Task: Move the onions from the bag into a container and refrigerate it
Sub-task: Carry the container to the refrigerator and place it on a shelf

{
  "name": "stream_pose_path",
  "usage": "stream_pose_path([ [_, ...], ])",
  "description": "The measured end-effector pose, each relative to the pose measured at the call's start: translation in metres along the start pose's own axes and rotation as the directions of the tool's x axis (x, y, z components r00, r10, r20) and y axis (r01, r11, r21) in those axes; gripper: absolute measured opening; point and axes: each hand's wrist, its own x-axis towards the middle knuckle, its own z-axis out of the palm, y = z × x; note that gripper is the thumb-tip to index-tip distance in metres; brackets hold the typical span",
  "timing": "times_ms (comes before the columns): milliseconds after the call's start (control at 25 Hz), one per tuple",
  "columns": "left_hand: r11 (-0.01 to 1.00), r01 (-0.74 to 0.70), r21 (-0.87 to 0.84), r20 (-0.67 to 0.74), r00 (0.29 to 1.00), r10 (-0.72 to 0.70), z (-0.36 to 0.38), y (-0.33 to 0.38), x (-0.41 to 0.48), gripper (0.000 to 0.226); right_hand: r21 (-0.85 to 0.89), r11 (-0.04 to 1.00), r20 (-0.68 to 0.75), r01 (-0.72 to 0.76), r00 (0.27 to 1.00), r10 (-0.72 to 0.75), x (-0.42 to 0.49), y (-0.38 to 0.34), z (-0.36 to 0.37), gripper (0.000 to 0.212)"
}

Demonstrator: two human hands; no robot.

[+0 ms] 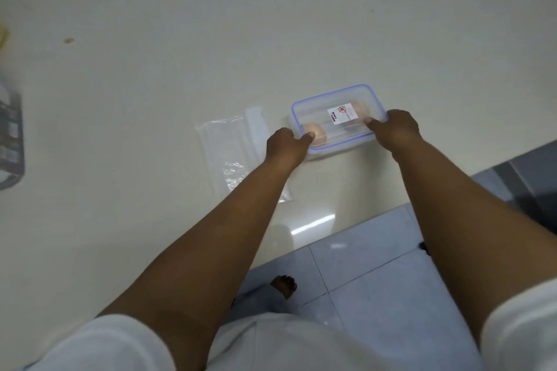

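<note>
onions [316,132] lie inside the clear container [339,119], lid on, standing on the counter [150,69]. left of the container lies the empty bag [229,147]. left hand [283,144] and right hand [398,129] grip the container's two ends. next, probably: lift it level and carry it to the fridge.

- The fingers of the left hand [284,144] and right hand [398,128] curl over the container [337,119] edges, out of sight.
- Two onions [315,132] show only as blurred shapes through the lid.
- The label [343,113] print is too small to read.
- A dark object [10,141], possibly a rack, is blurred and cut off at left.
</note>
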Motion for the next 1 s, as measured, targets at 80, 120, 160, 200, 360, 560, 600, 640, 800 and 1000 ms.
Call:
stream_pose_path([
  [80, 0.998, -0.008, -0.07, -0.01, 1.0, 0.008, 0.008, -0.004, 0.001, 0.047, 0.14, 0.99, -0.015, -0.027, 0.999, 0.029, -0.012, 0.016, 0.002, 0.049],
  [120, 0.994, -0.01, -0.108, -0.006, 1.0, 0.01, 0.01, -0.007, -0.001, 0.043, 0.208, 0.977, -0.02, -0.049, 0.998, 0.054, -0.02, 0.024, 0.002, 0.049],
  [160, 0.991, -0.007, -0.136, 0.007, 1.0, 0.007, 0.012, -0.009, -0.004, 0.037, 0.27, 0.961, -0.024, -0.068, 0.997, 0.078, -0.029, 0.033, 0.002, 0.05],
  [200, 0.989, -0.004, -0.149, 0.018, 1.0, 0.007, 0.013, -0.01, -0.009, 0.032, 0.31, 0.947, -0.03, -0.081, 0.995, 0.094, -0.038, 0.041, 0.003, 0.05],
  [360, 0.992, -0.039, -0.123, 0.09, 0.995, 0.05, 0.028, -0.008, -0.04, 0.032, 0.43, 0.895, -0.075, -0.118, 0.983, 0.165, -0.087, 0.085, 0.002, 0.04],
  [560, 0.986, -0.16, -0.048, 0.25, 0.954, 0.167, 0.075, 0.006, -0.091, 0.023, 0.582, 0.794, -0.158, -0.179, 0.932, 0.326, -0.153, 0.159, -0.02, 0.033],
  [600, 0.979, -0.202, -0.024, 0.29, 0.936, 0.2, 0.086, 0.011, -0.102, 0.02, 0.605, 0.774, -0.173, -0.189, 0.917, 0.36, -0.165, 0.175, -0.025, 0.032],
  [640, 0.969, -0.248, -0.002, 0.352, 0.907, 0.233, 0.103, 0.018, -0.114, 0.017, 0.629, 0.751, -0.192, -0.202, 0.895, 0.402, -0.178, 0.196, -0.032, 0.032],
  [800, 0.95, -0.312, 0.004, 0.562, 0.786, 0.256, 0.178, 0.031, -0.152, 0.014, 0.692, 0.669, -0.215, -0.27, 0.808, 0.549, -0.226, 0.279, -0.055, 0.033],
  [1000, 0.945, -0.321, 0.066, 0.706, 0.684, 0.183, 0.31, 0.055, -0.204, 0.021, 0.745, 0.578, -0.242, -0.333, 0.673, 0.699, -0.266, 0.396, -0.089, 0.038],
])
